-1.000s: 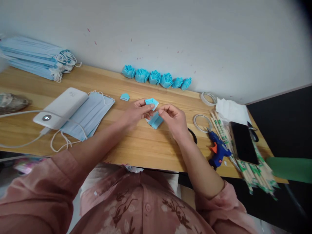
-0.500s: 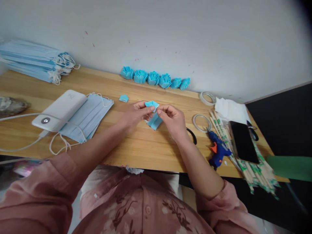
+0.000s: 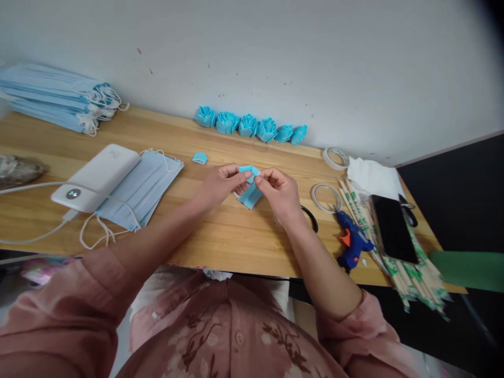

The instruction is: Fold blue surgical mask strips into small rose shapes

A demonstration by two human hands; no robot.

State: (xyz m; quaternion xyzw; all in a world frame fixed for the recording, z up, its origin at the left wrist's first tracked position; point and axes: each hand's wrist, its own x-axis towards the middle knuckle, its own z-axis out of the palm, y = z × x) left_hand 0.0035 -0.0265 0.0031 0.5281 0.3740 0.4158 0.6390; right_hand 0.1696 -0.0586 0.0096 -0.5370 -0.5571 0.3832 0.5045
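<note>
Between my two hands is a small folded piece of blue fabric (image 3: 249, 170), pinched at both sides above the table. My left hand (image 3: 224, 182) grips its left part, thumb on top. With thumb and forefinger, my right hand (image 3: 277, 191) pinches its right edge. Another blue fabric piece (image 3: 251, 197) lies on the table just below the fingers, partly hidden by them. A folded blue petal-shaped piece (image 3: 200, 157) rests by itself to the left of my hands. Several blue fabric roses (image 3: 248, 126) stand in a row along the wall.
At left are a white power bank (image 3: 96, 173) with a cable, loose face masks (image 3: 142, 184) and a mask stack (image 3: 51, 97). Tape rolls (image 3: 326, 199), a blue glue gun (image 3: 354, 239), wrapped chopsticks (image 3: 413, 283) and a phone (image 3: 394, 228) lie at right. A black curved handle (image 3: 311, 218) shows beside my right wrist.
The held blue piece has shifted slightly right and its upper part looks folded over more. My left hand has moved a little to the right; my right hand has hardly moved.
</note>
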